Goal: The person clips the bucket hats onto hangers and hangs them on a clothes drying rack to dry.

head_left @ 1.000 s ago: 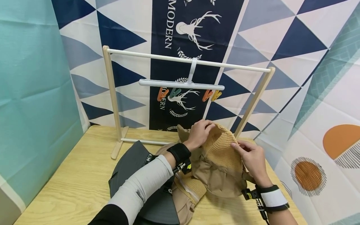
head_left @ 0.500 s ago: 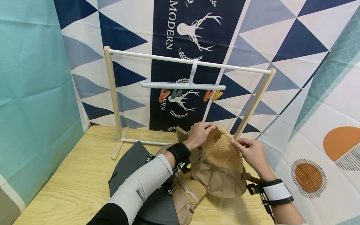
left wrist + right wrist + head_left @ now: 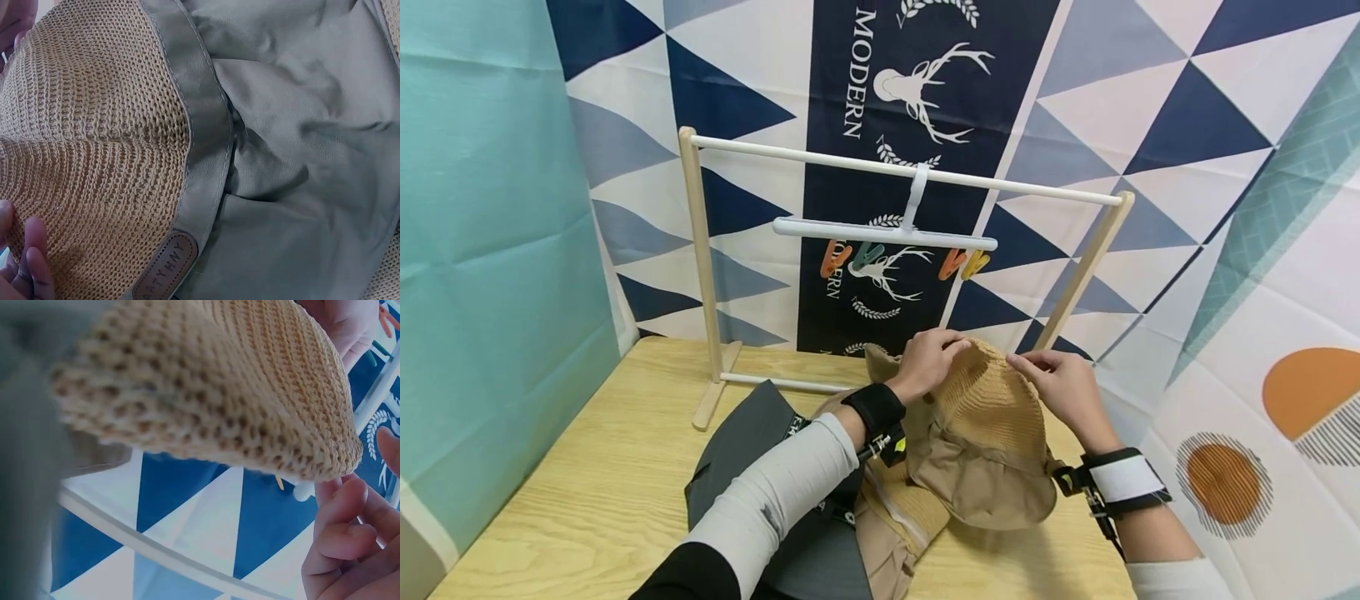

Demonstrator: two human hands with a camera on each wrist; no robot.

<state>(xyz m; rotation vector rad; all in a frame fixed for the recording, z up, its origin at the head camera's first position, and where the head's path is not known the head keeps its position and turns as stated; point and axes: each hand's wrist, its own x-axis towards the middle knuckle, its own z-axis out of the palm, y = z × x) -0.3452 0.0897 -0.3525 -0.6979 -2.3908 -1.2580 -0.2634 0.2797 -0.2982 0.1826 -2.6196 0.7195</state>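
Observation:
A tan sun hat point(image 3: 992, 404) with a knit straw crown and a khaki fabric brim hangs between my hands, crown up. My left hand point(image 3: 927, 362) pinches the left of its crown top. The fingertips of my right hand point(image 3: 1063, 392) are at the crown's right edge; in the right wrist view its fingers point(image 3: 340, 506) curl against the knit, with the thumb apart. A brown label point(image 3: 165, 265) shows on the band in the left wrist view. Beneath my left forearm lie a dark grey hat point(image 3: 737, 454) and another tan hat point(image 3: 917, 500), both partly hidden.
Behind my hands stands a rack with wooden posts point(image 3: 702, 258) and a white top bar point(image 3: 820, 157). A white hanger point(image 3: 880, 232) hangs from it, carrying several coloured clips point(image 3: 951, 263). Patterned cloth point(image 3: 737, 83) lines the wall behind the wooden table point(image 3: 587, 467).
My right hand has shifted up and left along the crown's edge, towards my left hand. The left hand still holds the hat, barely moved.

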